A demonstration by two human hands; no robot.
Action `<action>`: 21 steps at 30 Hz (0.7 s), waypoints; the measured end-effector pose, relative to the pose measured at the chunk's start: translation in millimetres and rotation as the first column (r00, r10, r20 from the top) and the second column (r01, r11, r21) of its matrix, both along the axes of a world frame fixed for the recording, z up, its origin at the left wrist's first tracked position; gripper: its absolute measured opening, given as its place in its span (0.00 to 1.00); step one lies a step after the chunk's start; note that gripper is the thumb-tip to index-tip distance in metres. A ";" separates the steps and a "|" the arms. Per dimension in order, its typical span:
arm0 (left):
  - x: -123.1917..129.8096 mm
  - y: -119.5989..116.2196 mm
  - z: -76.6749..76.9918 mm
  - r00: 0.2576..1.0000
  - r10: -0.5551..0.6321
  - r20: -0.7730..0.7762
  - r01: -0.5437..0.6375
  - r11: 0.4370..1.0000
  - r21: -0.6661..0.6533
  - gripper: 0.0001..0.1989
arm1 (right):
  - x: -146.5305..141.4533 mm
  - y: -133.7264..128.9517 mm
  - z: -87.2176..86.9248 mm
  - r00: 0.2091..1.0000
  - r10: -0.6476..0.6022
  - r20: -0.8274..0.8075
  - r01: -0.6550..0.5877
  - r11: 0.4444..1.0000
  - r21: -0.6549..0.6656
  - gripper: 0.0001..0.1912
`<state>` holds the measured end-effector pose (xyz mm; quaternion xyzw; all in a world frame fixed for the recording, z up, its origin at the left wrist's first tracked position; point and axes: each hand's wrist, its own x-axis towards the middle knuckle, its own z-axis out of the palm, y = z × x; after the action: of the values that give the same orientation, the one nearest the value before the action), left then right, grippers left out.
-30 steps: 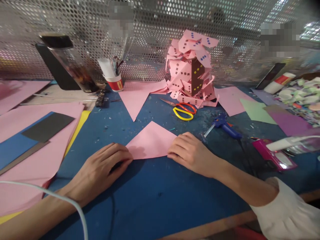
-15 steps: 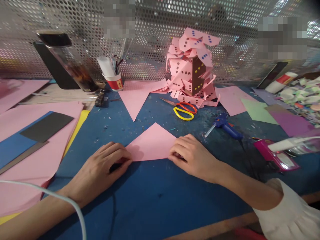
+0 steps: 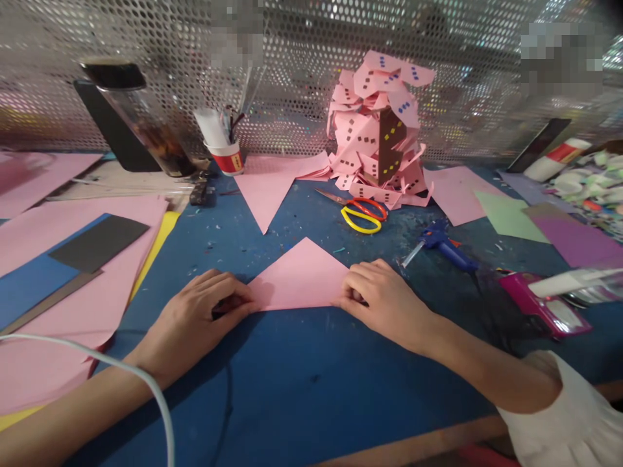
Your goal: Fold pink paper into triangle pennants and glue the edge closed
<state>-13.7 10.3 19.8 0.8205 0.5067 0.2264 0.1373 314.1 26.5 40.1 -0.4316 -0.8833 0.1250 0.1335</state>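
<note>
- One piece of pink paper (image 3: 302, 279), roughly triangular, on the blue table (image 3: 292, 389), between the fingertips of left hand (image 3: 202, 308) and right hand (image 3: 384, 298).
- On the left, fingers narrow, drawn in to the thumb and pinching the near left corner.
- On the right, fingers curled, also narrow, pinching the near right corner with the thumb tip.
- Between both thumbs, a straight near edge; away from the fingers, a single free peak.
- Beyond the right fingertips, scissors (image 3: 363, 217) with one red and one yellow loop; farther back, a paper tower (image 3: 357, 139) dotted with small squares.
- Beyond the left fingertips, a pointed pink sheet (image 3: 265, 194), tip toward the fingers, with a red-and-white cup (image 3: 228, 159) beside its far edge.
- Right of the right fingers, a blue glue gun (image 3: 448, 246).
- Left of the left fingers, pink sheets (image 3: 39, 366) under a dark grey card (image 3: 100, 243).
- Behind the left fingers, across the forearm, a white cable (image 3: 150, 383).
</note>
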 end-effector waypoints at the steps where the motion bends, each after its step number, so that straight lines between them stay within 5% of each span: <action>1: -0.4 0.3 0.3 1.000 0.000 0.004 0.000 1.000 -0.005 0.16 | 0.2 0.2 0.4 1.000 -0.003 0.004 0.003 1.000 -0.005 0.17; 21: -8.1 2.0 0.9 0.997 0.069 -0.037 -0.072 0.994 -0.080 0.14 | 3.2 0.7 5.9 0.999 -0.029 0.039 0.032 0.998 -0.062 0.15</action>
<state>-21.8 12.3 20.7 0.7995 0.5464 0.1966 0.1537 317.3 27.2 46.0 -0.4512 -0.8747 0.1423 0.1052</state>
